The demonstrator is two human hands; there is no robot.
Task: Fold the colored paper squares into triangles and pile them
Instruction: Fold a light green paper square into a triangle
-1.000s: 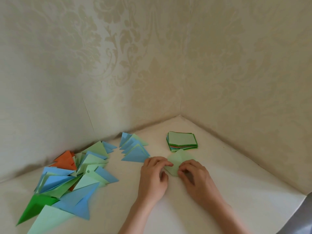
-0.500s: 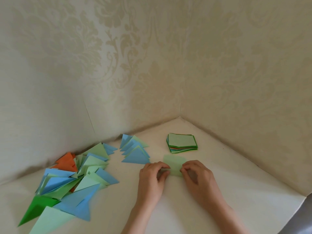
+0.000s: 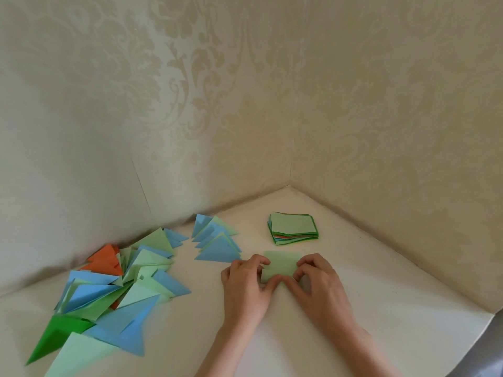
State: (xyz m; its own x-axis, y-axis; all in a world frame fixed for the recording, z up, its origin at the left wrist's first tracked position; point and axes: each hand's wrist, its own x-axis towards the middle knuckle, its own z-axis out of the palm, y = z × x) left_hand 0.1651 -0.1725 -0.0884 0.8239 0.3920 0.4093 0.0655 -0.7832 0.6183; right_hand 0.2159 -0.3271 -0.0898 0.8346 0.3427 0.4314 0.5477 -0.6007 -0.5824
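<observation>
while both hands, the left hand (image 3: 245, 284) and right hand (image 3: 321, 284), pinch a light green square (image 3: 281, 265), many folded triangles (image 3: 114, 284) lie left of it; the unfolded stack (image 3: 294, 227) behind it remains.

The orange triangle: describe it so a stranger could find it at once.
Start at the big heap of folded triangles on the left, against the wall. At its back edge, nearest the wall, lies the orange triangle. It is the only fully visible orange piece among blue and green ones.
</observation>
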